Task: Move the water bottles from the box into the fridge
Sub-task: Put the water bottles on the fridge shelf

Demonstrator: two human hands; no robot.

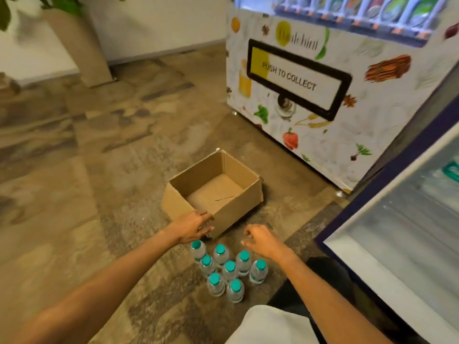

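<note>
Head view. Nearest the camera, a white garment [260,326] fills the lower edge, and both bare forearms reach forward and down over the floor [99,170]. Between the forearms stand eight water bottles [229,269] with teal caps, upright in a tight cluster on the floor, outside the box and nearer the person than either hand. The left hand [196,225] lies just beyond the cluster's far-left bottle, at the near corner of the cardboard box [238,204], grasping it with fingers at the rim and thumb on the outer face below. The right hand [263,240] hovers apart from the box and just beyond the bottles on the right; its fingers are loosely curled and it holds nothing. The box sits open-topped and empty, turned so that one corner points toward the person, with bare floor open to its left and a narrower strip of floor between it and the machines on the right. At the right edge stands the fridge [402,232], dark blue in frame with a glass front, near the bottles but not touching them. Beyond the box is a vending machine [323,135] printed with vegetables and bearing a flap marked "PUSH TO COLLECT". Farthest left, a beige planter [82,50] stands against the wall.
</note>
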